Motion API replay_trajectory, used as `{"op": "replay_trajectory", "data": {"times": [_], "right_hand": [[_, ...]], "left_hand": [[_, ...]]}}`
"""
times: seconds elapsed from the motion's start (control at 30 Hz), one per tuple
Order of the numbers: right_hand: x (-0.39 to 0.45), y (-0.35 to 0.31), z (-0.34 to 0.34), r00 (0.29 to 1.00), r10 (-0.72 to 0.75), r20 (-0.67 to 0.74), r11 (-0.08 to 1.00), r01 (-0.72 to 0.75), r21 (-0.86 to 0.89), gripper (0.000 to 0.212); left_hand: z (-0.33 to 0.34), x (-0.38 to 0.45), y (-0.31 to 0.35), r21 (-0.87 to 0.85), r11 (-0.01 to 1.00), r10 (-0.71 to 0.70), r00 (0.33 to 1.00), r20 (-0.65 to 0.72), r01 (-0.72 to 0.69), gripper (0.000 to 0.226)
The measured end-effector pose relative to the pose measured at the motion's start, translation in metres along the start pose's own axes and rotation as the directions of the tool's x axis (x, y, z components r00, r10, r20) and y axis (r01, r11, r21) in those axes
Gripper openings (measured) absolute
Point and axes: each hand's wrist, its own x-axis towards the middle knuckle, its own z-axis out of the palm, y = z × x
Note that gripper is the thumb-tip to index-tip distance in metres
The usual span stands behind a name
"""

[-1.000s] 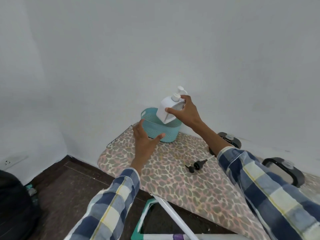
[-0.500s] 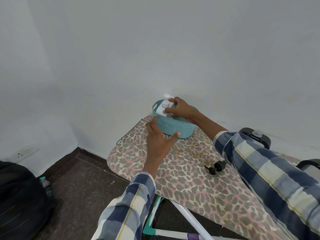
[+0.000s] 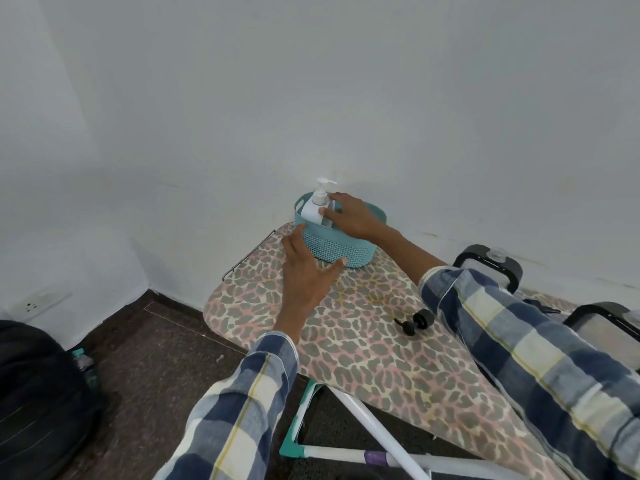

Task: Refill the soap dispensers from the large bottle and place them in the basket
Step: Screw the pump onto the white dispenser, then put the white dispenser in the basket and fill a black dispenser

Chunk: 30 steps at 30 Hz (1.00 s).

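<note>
White pump dispenser (image 3: 313, 209), upright in teal basket (image 3: 341, 249)

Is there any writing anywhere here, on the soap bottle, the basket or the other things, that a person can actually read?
None can be read.
White soap dispenser in the teal basket: no print shows on the side in view.
Small bottle on the floor beside the dark bag: it has a label, too small and blurred to read.
Wall socket: no markings visible.
</note>
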Motion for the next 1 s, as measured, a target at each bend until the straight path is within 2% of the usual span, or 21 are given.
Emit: {"op": "replay_trajectory", "data": {"times": [0.1, 0.3, 0.43, 0.57, 0.67, 0.73, 0.87, 1.0], "right_hand": [[-0.024, 0.007, -0.011, 0.996, 0.007, -0.094, 1.000, -0.009, -0.024, 0.053], [-0.094, 0.048, -0.058, 0.931, -0.124, -0.344, 0.987, 0.081, -0.138, 0.031], [-0.142, 0.074, -0.094, 0.882, -0.068, -0.467, 0.948, -0.089, -0.306, 0.032], [-0.177, 0.097, -0.119, 0.899, 0.142, -0.414, 0.880, -0.307, -0.363, 0.058], [-0.194, 0.109, -0.123, 0.904, 0.278, -0.325, 0.848, -0.390, -0.359, 0.071], [-0.204, 0.113, -0.124, 0.905, 0.290, -0.312, 0.843, -0.395, -0.365, 0.065], [-0.216, 0.113, -0.132, 0.896, 0.234, -0.377, 0.800, -0.398, -0.449, 0.054], [-0.231, 0.108, -0.139, 0.891, 0.245, -0.383, 0.779, -0.415, -0.470, 0.042]], "left_hand": [[-0.001, 0.000, 0.001, -0.006, 1.000, 0.002, 1.000, -0.003, -0.002, 0.100], [-0.004, -0.006, 0.005, 0.016, 1.000, 0.009, 1.000, 0.011, -0.009, 0.094], [-0.002, -0.011, 0.017, 0.063, 0.998, 0.005, 0.999, 0.040, -0.008, 0.087], [0.002, -0.022, 0.033, 0.054, 0.995, -0.089, 0.996, 0.027, 0.087, 0.082], [0.007, -0.033, 0.044, 0.022, 0.993, -0.112, 0.994, 0.000, 0.112, 0.078], [0.009, -0.042, 0.055, 0.015, 0.997, -0.075, 0.997, 0.023, 0.075, 0.076], [0.010, -0.054, 0.082, -0.021, 1.000, -0.008, 0.995, 0.101, 0.010, 0.073], [0.016, -0.066, 0.110, -0.058, 0.998, 0.011, 0.987, 0.158, -0.001, 0.070]]}}
